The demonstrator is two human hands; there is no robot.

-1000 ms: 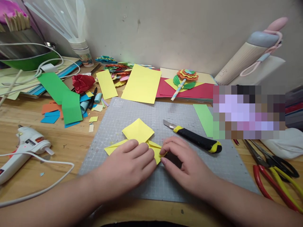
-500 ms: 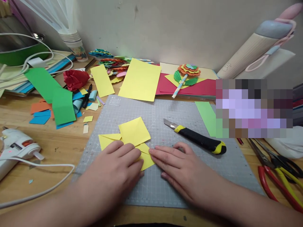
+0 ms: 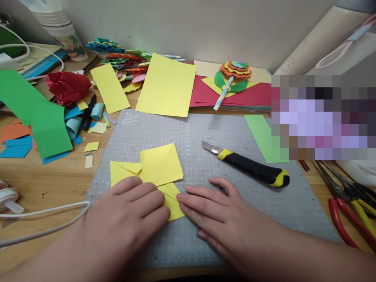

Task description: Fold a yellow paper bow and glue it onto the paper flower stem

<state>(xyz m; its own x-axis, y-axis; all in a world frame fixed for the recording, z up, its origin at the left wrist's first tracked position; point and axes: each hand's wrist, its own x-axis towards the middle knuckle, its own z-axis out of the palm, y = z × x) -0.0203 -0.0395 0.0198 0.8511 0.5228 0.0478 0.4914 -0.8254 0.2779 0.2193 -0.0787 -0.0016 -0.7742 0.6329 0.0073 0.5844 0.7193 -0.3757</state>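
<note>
My left hand (image 3: 133, 205) is closed, its curled fingers pressing on a folded yellow paper (image 3: 175, 208) whose lower part they cover. My right hand (image 3: 217, 209) has its fingers stretched out together, with the fingertips at that paper's right edge. Just above lies a yellow paper square (image 3: 161, 164). Another yellow folded piece (image 3: 120, 170) shows by my left knuckles, partly hidden. All rest on the grey cutting mat (image 3: 199, 246). A black and yellow utility knife (image 3: 252, 166) lies beyond my right hand, its blade out.
Yellow sheets (image 3: 167, 86), a paper flower (image 3: 235, 70) and green strips (image 3: 51, 129) lie around the mat. Red-handled scissors (image 3: 342, 223) sit at right. A white cord (image 3: 49, 231) and glue gun tip (image 3: 13, 199) are at left, paper scraps (image 3: 92, 146) nearby.
The view has shifted a little, so the things at left stand further left. My hands keep nearly the same hold on the yellow paper.
</note>
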